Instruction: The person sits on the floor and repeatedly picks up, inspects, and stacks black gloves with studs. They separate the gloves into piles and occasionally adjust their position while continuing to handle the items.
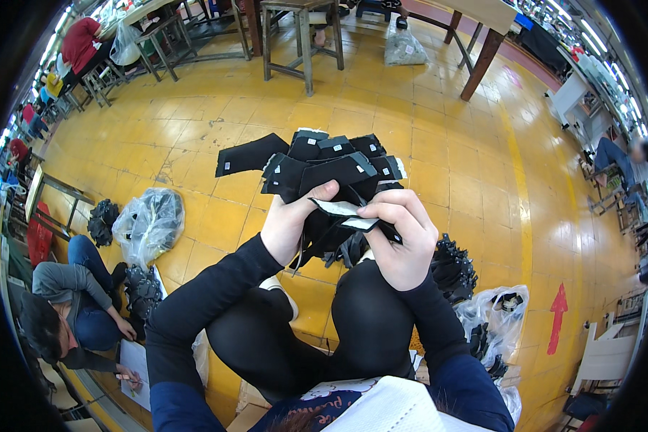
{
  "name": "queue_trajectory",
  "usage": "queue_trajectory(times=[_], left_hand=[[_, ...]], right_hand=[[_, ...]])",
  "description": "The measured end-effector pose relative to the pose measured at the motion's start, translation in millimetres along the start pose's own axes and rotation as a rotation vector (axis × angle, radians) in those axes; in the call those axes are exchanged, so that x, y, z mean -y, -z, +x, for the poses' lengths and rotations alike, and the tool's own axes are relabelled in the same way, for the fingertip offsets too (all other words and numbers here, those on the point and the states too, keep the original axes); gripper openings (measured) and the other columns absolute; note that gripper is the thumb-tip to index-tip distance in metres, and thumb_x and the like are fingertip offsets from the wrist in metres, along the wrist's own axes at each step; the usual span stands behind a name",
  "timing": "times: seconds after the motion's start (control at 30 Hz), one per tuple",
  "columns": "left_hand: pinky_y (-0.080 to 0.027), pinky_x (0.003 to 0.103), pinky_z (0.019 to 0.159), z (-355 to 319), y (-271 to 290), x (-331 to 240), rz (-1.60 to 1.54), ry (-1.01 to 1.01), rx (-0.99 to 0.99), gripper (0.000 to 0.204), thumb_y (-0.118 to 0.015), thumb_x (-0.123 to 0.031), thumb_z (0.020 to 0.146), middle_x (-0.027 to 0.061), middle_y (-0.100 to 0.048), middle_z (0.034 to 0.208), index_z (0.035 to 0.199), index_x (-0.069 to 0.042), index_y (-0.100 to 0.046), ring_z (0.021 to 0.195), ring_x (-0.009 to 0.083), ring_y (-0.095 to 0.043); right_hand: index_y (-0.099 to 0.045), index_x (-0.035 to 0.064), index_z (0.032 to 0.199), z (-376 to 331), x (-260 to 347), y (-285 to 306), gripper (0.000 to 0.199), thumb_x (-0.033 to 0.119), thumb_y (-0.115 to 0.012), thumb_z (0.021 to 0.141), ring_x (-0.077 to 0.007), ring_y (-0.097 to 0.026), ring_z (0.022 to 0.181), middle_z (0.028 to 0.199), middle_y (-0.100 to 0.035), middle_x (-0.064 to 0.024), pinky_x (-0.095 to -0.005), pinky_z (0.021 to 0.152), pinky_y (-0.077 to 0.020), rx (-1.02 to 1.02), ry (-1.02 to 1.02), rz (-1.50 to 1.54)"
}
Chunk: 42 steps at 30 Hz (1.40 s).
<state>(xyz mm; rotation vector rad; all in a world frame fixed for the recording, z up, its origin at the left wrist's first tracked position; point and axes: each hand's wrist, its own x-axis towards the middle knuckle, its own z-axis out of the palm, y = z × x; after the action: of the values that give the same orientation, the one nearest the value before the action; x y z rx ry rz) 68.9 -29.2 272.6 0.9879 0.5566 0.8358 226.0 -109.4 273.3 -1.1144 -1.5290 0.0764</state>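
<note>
We sat low over a yellow tiled floor (pixel 439 137) with knees drawn up, a fanned stack of black fabric pieces (pixel 317 162) raised between both hands. Our left hand (pixel 291 223) was closed around the base of the stack, thumb pressed across the front, so the pieces spread upward and outward like cards, several showing small white tags. Our right hand (pixel 403 234) was curled shut, fingertips pinching a white-lined piece (pixel 345 212) at the near face of the bundle, its edge peeled slightly away from the rest.

By our reading, the work stood at separating or counting off one piece from the stack; the next move would call for a clean pinch on that single layer while the left hand kept the others from sliding.

A clear plastic bag (pixel 500 317) lay on the floor just beside our right knee, holding more dark pieces, with a loose pile of black parts (pixel 453 266) next to it. To our left another clear plastic sack (pixel 151 223) lay on the floor with dark goods inside, and a small heap of black pieces (pixel 102 219) lay beside it. A co-worker in a grey top (pixel 72 302) crouched at lower left, one hand on a sheet of paper (pixel 133 363). Wooden stools (pixel 302 36) and a table leg (pixel 482 61) stood farther off, and a red arrow (pixel 558 317) was painted on the floor at right.
</note>
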Motion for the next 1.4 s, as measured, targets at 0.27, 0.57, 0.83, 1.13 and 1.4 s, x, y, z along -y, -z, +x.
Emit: queue_trajectory(times=[0.27, 0.57, 0.83, 1.13, 1.4], left_hand=[[-0.048, 0.034, 0.091, 1.2, -3.0, 1.6, -0.244, 0.034, 0.047, 0.040, -0.043, -0.035, 0.098, 0.0096, -0.061, 0.116, 0.123, -0.005, -0.053, 0.103, 0.0206, -0.061], [-0.049, 0.035, 0.091, 9.4, 6.1, -7.4, -0.294, -0.008, -0.100, 0.032, -0.055, -0.016, 0.093, 0.0100, -0.061, 0.117, 0.123, -0.003, -0.053, 0.105, 0.0223, -0.061], [-0.051, 0.026, 0.081, 2.6, 8.7, 3.6, 0.317, -0.303, -0.104, 0.025, -0.066, -0.002, 0.084, 0.0071, -0.066, 0.103, 0.108, 0.000, -0.062, 0.092, 0.0127, -0.063], [-0.051, 0.027, 0.080, 0.8, -1.8, -2.0, 0.187, -0.247, -0.076, 0.021, -0.062, -0.009, 0.089, 0.0071, -0.066, 0.097, 0.108, 0.000, -0.062, 0.088, 0.0140, -0.063], [-0.054, 0.031, 0.076, 1.6, 4.1, -15.2, 0.005, -0.128, -0.087, 0.028, -0.057, -0.017, 0.092, 0.0119, -0.067, 0.100, 0.114, 0.000, -0.059, 0.088, 0.0194, -0.065]], right_hand=[[-0.066, -0.0008, 0.101, 2.6, -0.7, -2.3, 0.029, -0.007, -0.069, 0.073, -0.0194, -0.060, 0.080, 0.090, -0.060, -0.0104, -0.0265, 0.071, -0.0468, -0.011, -0.103, 0.052], [-0.065, -0.0018, 0.099, -7.4, -12.0, 0.5, 0.022, -0.006, -0.067, 0.077, -0.0192, -0.060, 0.088, 0.098, -0.059, -0.0094, -0.0268, 0.080, -0.0465, -0.144, -0.253, 0.133], [-0.063, -0.0016, 0.095, -4.2, -11.1, 3.5, 0.021, -0.005, -0.069, 0.075, -0.0221, -0.061, 0.098, 0.112, -0.061, -0.0132, -0.0288, 0.084, -0.0463, -0.030, -0.141, 0.133], [-0.062, -0.0026, 0.101, -7.7, -6.3, 3.8, 0.019, -0.005, -0.064, 0.083, -0.0115, -0.059, 0.095, 0.100, -0.065, -0.0094, -0.0234, 0.085, -0.0452, 0.019, -0.382, 0.288], [-0.053, -0.0019, 0.125, -17.1, -26.1, 2.5, 0.045, -0.008, -0.063, 0.081, -0.0090, -0.056, 0.092, 0.100, -0.059, -0.0042, -0.0235, 0.084, -0.0438, -0.392, -0.430, 0.764]])
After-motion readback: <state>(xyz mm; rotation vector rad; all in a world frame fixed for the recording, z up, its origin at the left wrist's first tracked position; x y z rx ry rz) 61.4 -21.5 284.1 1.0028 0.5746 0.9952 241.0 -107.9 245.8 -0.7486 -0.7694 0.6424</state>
